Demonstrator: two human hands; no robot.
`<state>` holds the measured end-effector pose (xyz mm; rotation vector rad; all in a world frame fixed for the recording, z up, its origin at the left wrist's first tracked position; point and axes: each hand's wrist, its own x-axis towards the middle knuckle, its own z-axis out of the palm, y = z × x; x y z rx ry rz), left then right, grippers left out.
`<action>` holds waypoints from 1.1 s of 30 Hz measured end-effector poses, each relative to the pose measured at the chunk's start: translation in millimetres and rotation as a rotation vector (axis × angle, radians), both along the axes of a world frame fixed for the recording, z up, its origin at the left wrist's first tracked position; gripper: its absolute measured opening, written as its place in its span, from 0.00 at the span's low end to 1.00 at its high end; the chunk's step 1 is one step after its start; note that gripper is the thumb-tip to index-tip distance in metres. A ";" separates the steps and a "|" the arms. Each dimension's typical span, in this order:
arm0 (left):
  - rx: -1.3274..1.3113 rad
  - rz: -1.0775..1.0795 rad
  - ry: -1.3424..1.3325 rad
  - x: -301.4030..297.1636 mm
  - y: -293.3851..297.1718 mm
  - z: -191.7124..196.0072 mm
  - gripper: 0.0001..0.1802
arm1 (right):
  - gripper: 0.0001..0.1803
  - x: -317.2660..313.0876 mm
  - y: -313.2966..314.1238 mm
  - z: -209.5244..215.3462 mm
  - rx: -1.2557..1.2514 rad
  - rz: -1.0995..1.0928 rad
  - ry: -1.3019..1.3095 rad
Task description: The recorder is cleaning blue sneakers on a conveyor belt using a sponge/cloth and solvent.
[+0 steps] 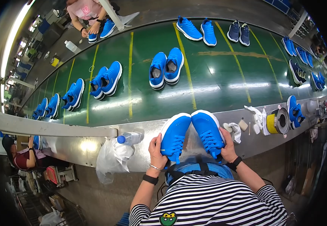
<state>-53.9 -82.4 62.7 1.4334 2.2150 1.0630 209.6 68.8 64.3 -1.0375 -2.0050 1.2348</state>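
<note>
Pair of blue shoes (174, 132) held over the metal surface (259, 142), toes twd the green belt (223, 83). L hand (157, 154) & R hand (229, 150) each have fingers wrapped round a shoe's outer side. Prob light, soft uppers, stiffer soles; imo grip near the heel. Bottle (130, 138) + plastic bag (114, 155) crowd L side, white cloth (237, 132) + tape roll (278, 121) R.

The left grip (158, 153) and right grip (228, 150) hold blue shoes (176, 130) beside a green conveyor (152, 42).

Bright tube light (10, 39) upper left, white glare streaking the green belt (144, 47), edges curving into black
</note>
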 end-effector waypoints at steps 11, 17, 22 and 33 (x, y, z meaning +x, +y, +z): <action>-0.043 0.075 0.084 9.3 -5.9 -10.2 0.48 | 0.39 -3.5 -3.3 -3.5 0.032 -0.030 -0.114; -0.089 0.094 0.099 14.6 -7.1 -8.7 0.49 | 0.39 -10.9 -4.4 -1.2 0.102 -0.054 -0.131; -0.093 0.107 0.095 19.2 -7.3 -6.7 0.49 | 0.40 -15.0 -6.3 -1.1 0.104 -0.040 -0.113; -0.220 0.212 0.149 34.1 -4.3 -0.9 0.51 | 0.40 -31.4 -10.1 -0.4 0.186 -0.051 -0.197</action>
